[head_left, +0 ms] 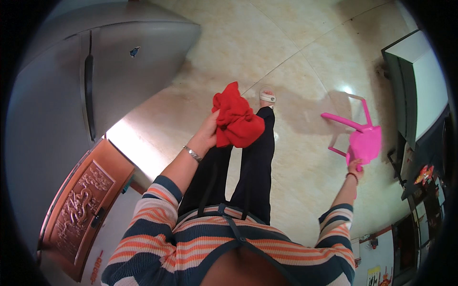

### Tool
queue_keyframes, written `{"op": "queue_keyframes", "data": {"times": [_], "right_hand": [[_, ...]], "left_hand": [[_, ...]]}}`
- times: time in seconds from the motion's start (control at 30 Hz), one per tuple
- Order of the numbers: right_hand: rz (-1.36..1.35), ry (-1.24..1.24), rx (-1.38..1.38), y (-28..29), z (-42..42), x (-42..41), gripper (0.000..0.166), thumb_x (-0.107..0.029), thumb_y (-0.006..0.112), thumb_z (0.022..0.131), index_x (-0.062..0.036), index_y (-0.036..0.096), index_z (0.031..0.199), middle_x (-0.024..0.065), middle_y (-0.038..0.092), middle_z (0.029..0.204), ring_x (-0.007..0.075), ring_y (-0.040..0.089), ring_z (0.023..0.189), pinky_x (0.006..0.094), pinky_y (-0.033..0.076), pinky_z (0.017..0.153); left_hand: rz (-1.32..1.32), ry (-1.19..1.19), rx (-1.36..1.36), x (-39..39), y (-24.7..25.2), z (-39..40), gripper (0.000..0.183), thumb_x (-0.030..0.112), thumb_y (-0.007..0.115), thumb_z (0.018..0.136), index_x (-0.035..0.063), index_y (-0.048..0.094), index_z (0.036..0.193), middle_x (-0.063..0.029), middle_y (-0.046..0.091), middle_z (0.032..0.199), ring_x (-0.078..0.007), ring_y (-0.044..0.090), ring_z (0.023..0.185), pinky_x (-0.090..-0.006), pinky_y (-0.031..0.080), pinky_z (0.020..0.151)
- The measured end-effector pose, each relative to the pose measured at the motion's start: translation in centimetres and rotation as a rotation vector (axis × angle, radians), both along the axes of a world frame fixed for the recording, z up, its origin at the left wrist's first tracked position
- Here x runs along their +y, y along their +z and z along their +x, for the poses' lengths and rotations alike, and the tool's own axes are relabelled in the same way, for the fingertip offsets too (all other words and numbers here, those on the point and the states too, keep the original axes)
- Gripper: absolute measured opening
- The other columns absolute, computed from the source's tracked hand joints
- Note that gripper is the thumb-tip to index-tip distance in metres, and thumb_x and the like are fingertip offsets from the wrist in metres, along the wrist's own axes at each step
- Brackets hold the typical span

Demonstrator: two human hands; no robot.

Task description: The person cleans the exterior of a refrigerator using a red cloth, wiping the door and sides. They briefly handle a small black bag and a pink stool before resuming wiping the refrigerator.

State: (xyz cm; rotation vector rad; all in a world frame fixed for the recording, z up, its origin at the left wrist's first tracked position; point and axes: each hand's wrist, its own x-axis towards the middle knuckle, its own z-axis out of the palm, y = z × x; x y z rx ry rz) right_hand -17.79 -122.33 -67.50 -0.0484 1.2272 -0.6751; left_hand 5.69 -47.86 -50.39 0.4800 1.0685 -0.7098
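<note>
My left hand point(208, 129) grips a bunched red cloth point(238, 119), held out over my legs. Out to the right, my right hand point(355, 168) holds a bright pink plastic stool point(365, 144) by the edge of its seat. The stool is tilted, with its legs pointing away from me and to the left over the tiled floor. The cloth and the stool are well apart. Part of the left fingers is hidden behind the cloth.
A grey refrigerator point(143, 82) stands at the left, beside a copper-coloured door with relief point(84, 211). A dark and white cabinet point(411, 82) is at the right. My sandalled foot point(267, 97) is on the glossy tiled floor point(229, 46).
</note>
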Motion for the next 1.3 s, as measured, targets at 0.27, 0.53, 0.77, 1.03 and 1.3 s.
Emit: {"op": "queue_keyframes", "data": {"times": [0.27, 0.53, 0.77, 1.03, 1.3], "right_hand": [[0.088, 0.469, 0.249, 5.3, 2.6, 29.3, 0.022, -0.008, 0.056, 0.082, 0.0033, 0.059, 0.1, 0.0154, 0.068, 0.093, 0.0271, 0.066, 0.088, 0.0406, 0.056, 0.083], [0.087, 0.716, 0.325, 7.9, 2.9, 44.6, 0.013, -0.012, 0.064, 0.084, -0.0038, 0.063, 0.094, 0.0131, 0.07, 0.1, 0.025, 0.067, 0.094, 0.0423, 0.054, 0.086], [0.088, 0.962, 0.558, 10.9, -7.1, 52.3, 0.007, -0.009, 0.064, 0.088, -0.0055, 0.062, 0.094, 0.0073, 0.066, 0.089, 0.0249, 0.066, 0.094, 0.0475, 0.054, 0.09], [0.052, 0.812, 0.886, 13.6, -15.6, 51.6, 0.02, -0.001, 0.062, 0.087, 0.0028, 0.054, 0.104, 0.0153, 0.062, 0.099, 0.0328, 0.064, 0.091, 0.049, 0.058, 0.084], [-0.403, 1.67, 0.999, 18.6, -15.2, 53.6, 0.027, -0.021, 0.061, 0.089, -0.0085, 0.063, 0.112, 0.0098, 0.067, 0.099, 0.0252, 0.066, 0.088, 0.0405, 0.054, 0.075]], "left_hand": [[0.035, 0.126, -0.087, 11.9, 2.9, -7.1, 0.04, 0.028, 0.049, 0.101, 0.0033, 0.048, 0.134, -0.0114, 0.057, 0.132, -0.0241, 0.057, 0.119, -0.0406, 0.045, 0.105], [0.055, 0.201, -0.228, 28.5, 5.4, -16.6, 0.046, 0.03, 0.046, 0.102, 0.0037, 0.044, 0.14, -0.0121, 0.053, 0.138, -0.0269, 0.053, 0.125, -0.0426, 0.042, 0.108], [0.096, 0.272, -0.231, 37.1, 9.1, -24.4, 0.048, 0.033, 0.046, 0.102, 0.0063, 0.042, 0.141, -0.0121, 0.052, 0.139, -0.0285, 0.052, 0.126, -0.0448, 0.043, 0.107], [-0.003, 0.235, -0.165, 37.1, 9.2, -26.5, 0.046, 0.033, 0.046, 0.101, 0.0078, 0.042, 0.14, -0.0116, 0.052, 0.138, -0.0292, 0.052, 0.125, -0.0464, 0.044, 0.106], [-0.028, 0.038, -0.312, 34.8, 12.8, -22.7, 0.043, 0.027, 0.047, 0.1, 0.0022, 0.047, 0.135, -0.0137, 0.059, 0.128, -0.0269, 0.059, 0.116, -0.042, 0.047, 0.102]]}}
